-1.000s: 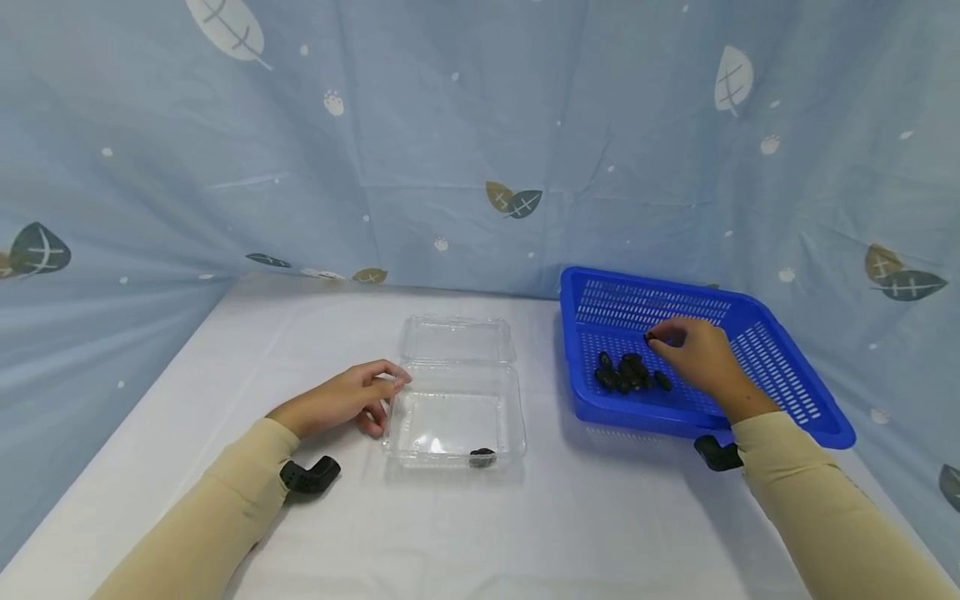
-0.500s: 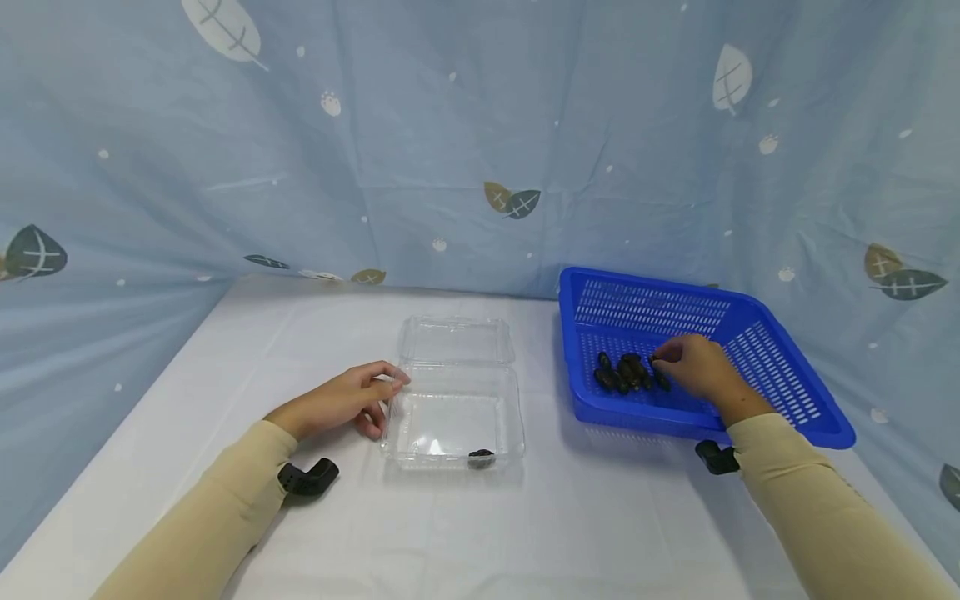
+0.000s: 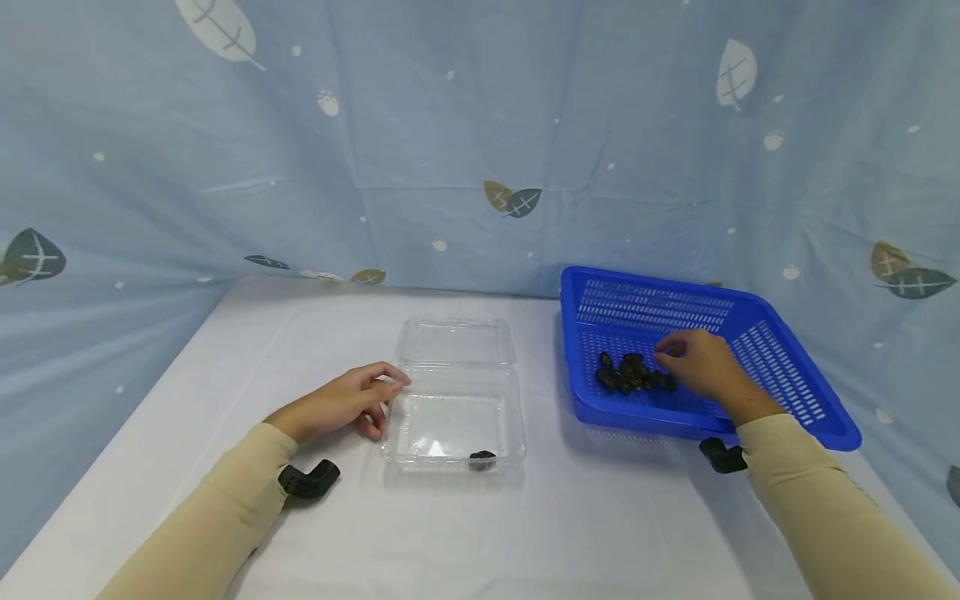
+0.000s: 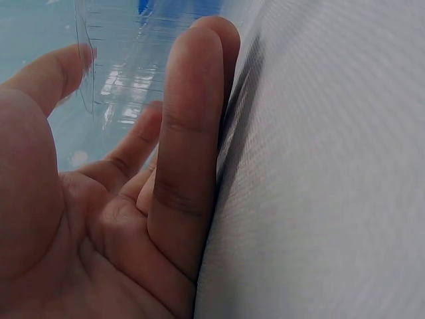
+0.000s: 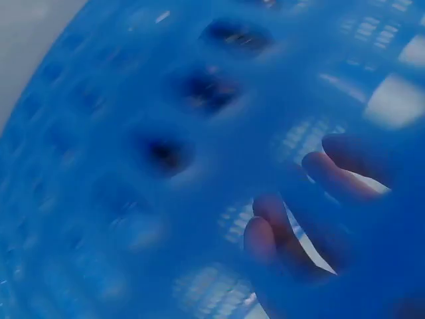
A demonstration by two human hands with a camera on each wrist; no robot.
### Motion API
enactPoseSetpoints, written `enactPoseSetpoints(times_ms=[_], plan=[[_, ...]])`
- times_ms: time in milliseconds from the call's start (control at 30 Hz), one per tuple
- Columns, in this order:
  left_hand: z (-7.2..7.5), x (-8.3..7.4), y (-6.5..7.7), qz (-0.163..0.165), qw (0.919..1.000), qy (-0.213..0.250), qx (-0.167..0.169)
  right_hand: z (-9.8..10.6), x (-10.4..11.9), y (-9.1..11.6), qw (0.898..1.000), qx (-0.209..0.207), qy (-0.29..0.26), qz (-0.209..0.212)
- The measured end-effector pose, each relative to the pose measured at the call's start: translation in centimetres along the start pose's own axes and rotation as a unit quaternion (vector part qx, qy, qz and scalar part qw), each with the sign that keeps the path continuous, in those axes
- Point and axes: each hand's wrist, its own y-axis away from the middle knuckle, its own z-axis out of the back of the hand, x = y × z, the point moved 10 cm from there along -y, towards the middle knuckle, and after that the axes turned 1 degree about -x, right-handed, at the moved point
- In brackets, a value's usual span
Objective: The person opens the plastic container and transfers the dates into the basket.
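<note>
An open clear plastic clamshell box (image 3: 450, 423) lies on the table, its lid folded back behind it. One small dark oval piece (image 3: 482, 460) is in its front right corner. Relaxed fingers of my left hand (image 3: 347, 403) touch the box's left rim; some fingers (image 4: 189, 126) lie along the cloth in the left wrist view. My right hand (image 3: 701, 367) hovers inside the blue basket (image 3: 633, 416), thumb and fingers bent loosely with nothing visible between them. Just left of it lie several dark, glossy oval pieces (image 3: 628, 372), like dried dates. The right wrist view is blurred.
A white cloth (image 3: 465, 533) covers the table. Blue leaf-patterned fabric (image 3: 420, 150) hangs behind it and at the sides. The basket's raised perforated walls surround my right hand.
My right hand lowered a pinched dark piece beside the others in the basket and let go, then rose slightly. My left hand and the clear box stayed in place.
</note>
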Motion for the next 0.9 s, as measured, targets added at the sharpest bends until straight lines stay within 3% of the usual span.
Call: enactPoseSetpoints(times_ms=[200,367,533,767,900], plan=[[-0.1,-0.1,0.1,0.001,1.0,0.002,-0.002,1.1,3.4,0.6,0.999,-0.023,-0.027,0.032],[-0.1,-0.3,0.2,-0.001,1.0,0.0,-0.002,1.7,8.7,1.6,0.993,-0.053,-0.059,0.092],[-0.2,-0.3,0.3,-0.002,1.0,0.002,-0.001,0.9,14.4,2.8,0.981,-0.056,-0.075,0.168],[-0.1,-0.1,0.3,0.004,1.0,0.003,-0.002,-3.2,20.5,3.8,0.967,0.025,-0.096,0.234],[0.0,-0.1,0.2,0.002,1.0,0.007,-0.006,-6.2,22.9,4.1,0.952,0.083,-0.099,0.276]])
